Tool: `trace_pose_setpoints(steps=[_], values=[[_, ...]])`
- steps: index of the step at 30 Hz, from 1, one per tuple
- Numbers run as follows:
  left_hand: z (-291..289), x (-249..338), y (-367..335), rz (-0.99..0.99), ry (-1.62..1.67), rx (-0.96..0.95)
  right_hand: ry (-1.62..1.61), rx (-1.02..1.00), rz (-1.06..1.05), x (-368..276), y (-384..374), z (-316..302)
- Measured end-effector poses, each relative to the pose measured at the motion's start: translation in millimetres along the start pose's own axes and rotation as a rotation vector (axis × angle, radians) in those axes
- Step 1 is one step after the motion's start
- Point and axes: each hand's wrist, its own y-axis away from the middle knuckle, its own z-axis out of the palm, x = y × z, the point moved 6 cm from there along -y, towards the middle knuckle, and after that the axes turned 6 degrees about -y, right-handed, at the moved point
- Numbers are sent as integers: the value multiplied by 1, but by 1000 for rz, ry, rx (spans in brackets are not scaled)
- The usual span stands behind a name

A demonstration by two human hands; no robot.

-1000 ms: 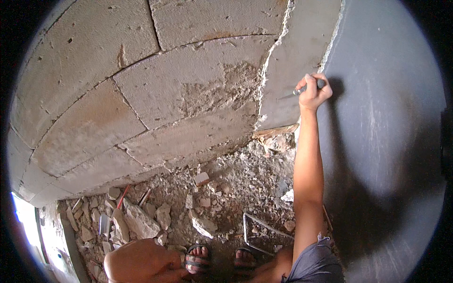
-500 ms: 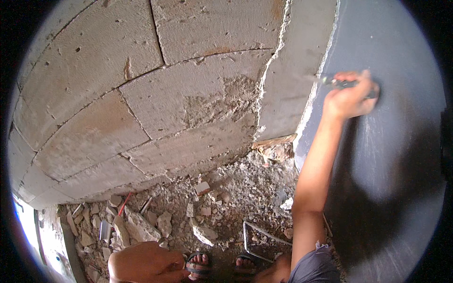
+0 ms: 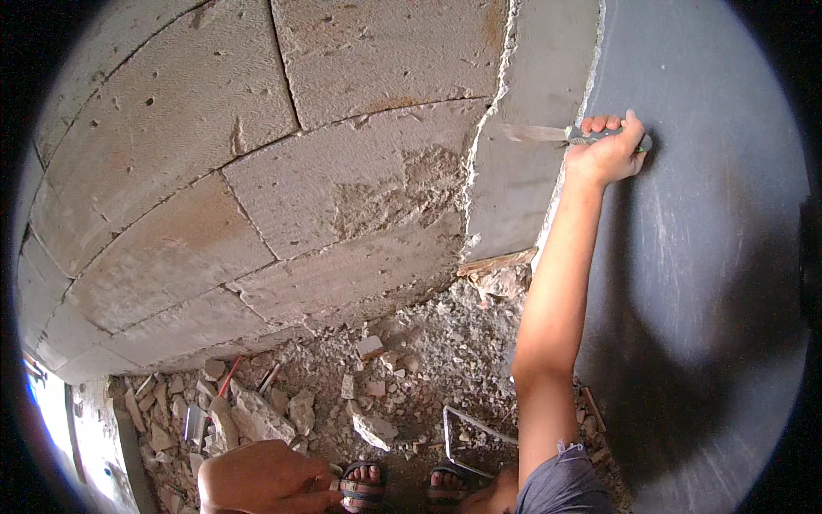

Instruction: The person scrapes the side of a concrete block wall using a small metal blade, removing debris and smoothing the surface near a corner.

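Note:
My right hand (image 3: 610, 152) is closed around the dark handle of a putty knife (image 3: 535, 134) at the upper right. Its thin blade points left over a strip of smooth grey plaster (image 3: 522, 197); whether it touches the strip I cannot tell. Ragged white edges border this strip on both sides. Low in the picture my left hand (image 3: 270, 478) is bent at the wrist with its fingers curled together. What those fingers hold, if anything, is hidden.
A block wall (image 3: 291, 180) with a rough patch fills the left. On the right stands a dark smooth panel (image 3: 702, 171). Rubble (image 3: 257, 415) covers the floor, with a bent white frame (image 3: 447, 433) and a red strip (image 3: 229, 375). My sandalled feet (image 3: 363, 488) are below.
My right hand has moved left with the putty knife, from over the dark panel toward the plaster strip, so the blade now lies across the strip. My left hand has hardly moved.

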Motion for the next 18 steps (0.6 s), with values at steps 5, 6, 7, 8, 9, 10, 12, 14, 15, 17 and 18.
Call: trace_pose_setpoints(steps=[5, 6, 7, 8, 9, 10, 12, 14, 15, 17, 18], values=[[-2, -5, -4, -23, -89, 23, 97, 38, 177, 57, 6, -28], [-1, -9, -5, -25, -97, 25, 94, 13, 235, 70, 6, -37], [-1, -8, -5, 20, -21, 49, 102, 67, 255, 65, 18, -37], [-2, -6, -5, 67, 56, 73, 94, 66, 256, 62, 17, -34], [-2, -4, -3, 62, 53, 80, 88, 77, 224, 56, 12, -33], [-3, -3, -5, -43, -18, 42, 94, 85, 187, 49, 7, -32], [-4, -5, -2, -171, -88, 12, 65, 79, 53, 32, -2, -17], [-2, -3, -2, -146, -55, -8, 133, 51, -3, 28, -6, -8], [-3, 0, -2, -150, -54, -14, 160, 12, 88, 41, -6, -10], [-8, 4, -2, -222, -162, 9, 309, -93, 217, 66, 8, -23], [-4, -4, -3, -220, -160, 3, 364, -200, 263, 78, 25, -30]])
